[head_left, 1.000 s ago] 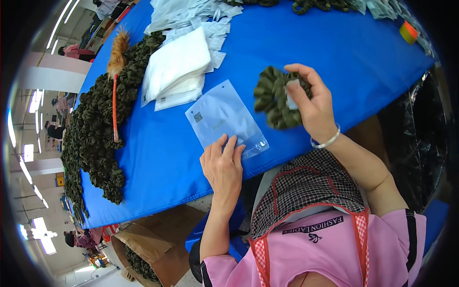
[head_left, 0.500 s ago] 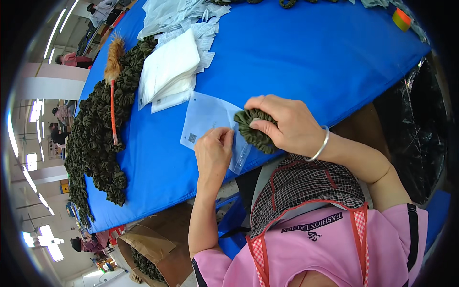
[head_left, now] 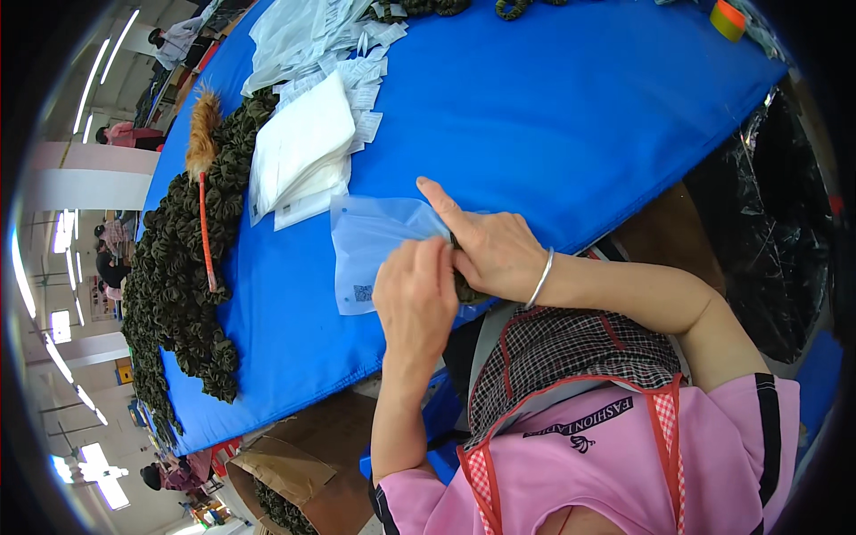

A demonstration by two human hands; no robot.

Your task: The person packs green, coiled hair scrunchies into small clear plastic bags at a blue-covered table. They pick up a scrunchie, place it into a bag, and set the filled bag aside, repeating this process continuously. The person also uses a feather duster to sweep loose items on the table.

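A frosted clear plastic bag (head_left: 361,245) with a small printed square lies at the near edge of the blue table. My left hand (head_left: 413,299) pinches the bag at its open side, fingers closed. Right beside it, my right hand (head_left: 499,250) covers a dark green scrunchie (head_left: 465,290), of which only a small part shows beneath the palm. One finger of that hand points out over the bag. Both hands touch at the bag's mouth; how far the scrunchie sits inside is hidden.
A long heap of dark green scrunchies (head_left: 183,276) covers the table's left side, with a furry-topped red stick (head_left: 207,232) on it. Stacked white bags (head_left: 303,143) and loose labels (head_left: 364,89) lie behind my hands. An orange-yellow tape roll (head_left: 728,20) is far right; an open carton (head_left: 312,473) stands below.
My right hand has moved left with the scrunchie to the bag's mouth, and now hides most of it. The left hand has shifted slightly right and down, still gripping the bag.
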